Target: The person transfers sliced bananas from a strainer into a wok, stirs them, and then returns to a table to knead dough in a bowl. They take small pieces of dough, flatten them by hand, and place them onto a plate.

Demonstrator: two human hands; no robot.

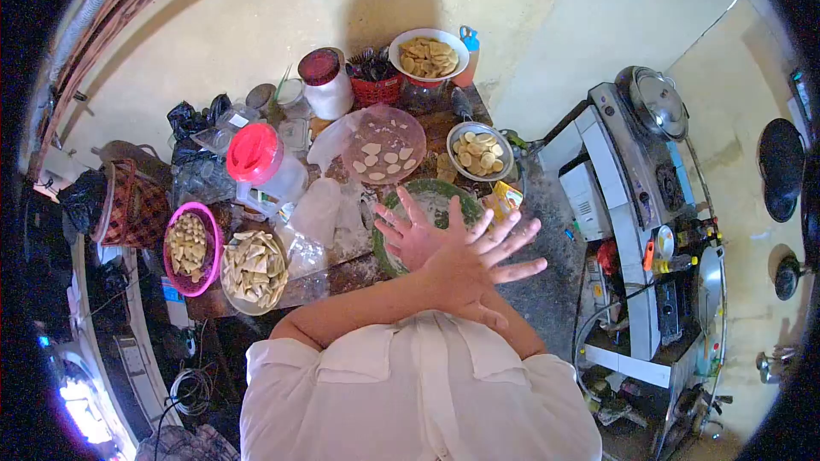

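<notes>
In the head view, the left hand [478, 269] and the right hand [412, 235] are seen crossed at the wrists, the left laid over the right. Both are spread flat with fingers fanned apart, and nothing is gripped by either. They are held over a green plate [451, 191] at the near edge of a cluttered table [547, 290]. The plate is round, its rim is green and its inside is dusted white; much of it is hidden by the hands. Just beyond it, a clear pink dish [384, 145] with pale dough pieces and a metal bowl [481, 152] of yellowish rounds are set. A yellow packet [506, 199] is seen beside the plate's right rim.
</notes>
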